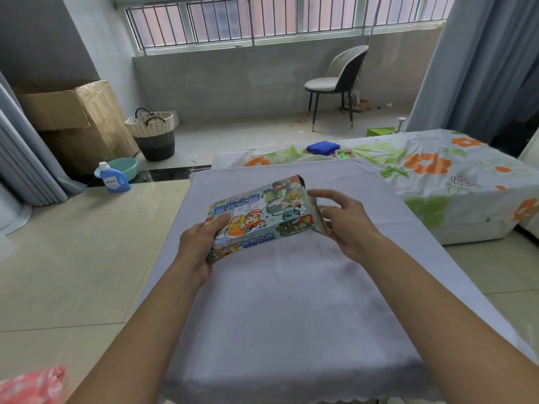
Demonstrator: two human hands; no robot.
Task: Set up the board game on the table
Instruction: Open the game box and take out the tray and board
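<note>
A colourful board game box [259,212] with cartoon figures and blue lettering is held above the table [285,316], which is covered in a pale lilac cloth. My left hand [201,243] grips the box's near left end, thumb on top. My right hand [341,221] is at the box's right end, where the end flap [318,214] stands open; thumb and fingers pinch that flap. The inside of the box is hidden.
A second table with a floral cloth [437,176] stands to the right and behind, carrying a blue cloth [322,148] and a small tray. On the floor at left: a detergent bottle [112,177], basin, woven basket [154,135] and cardboard box. A chair [335,83] stands by the window.
</note>
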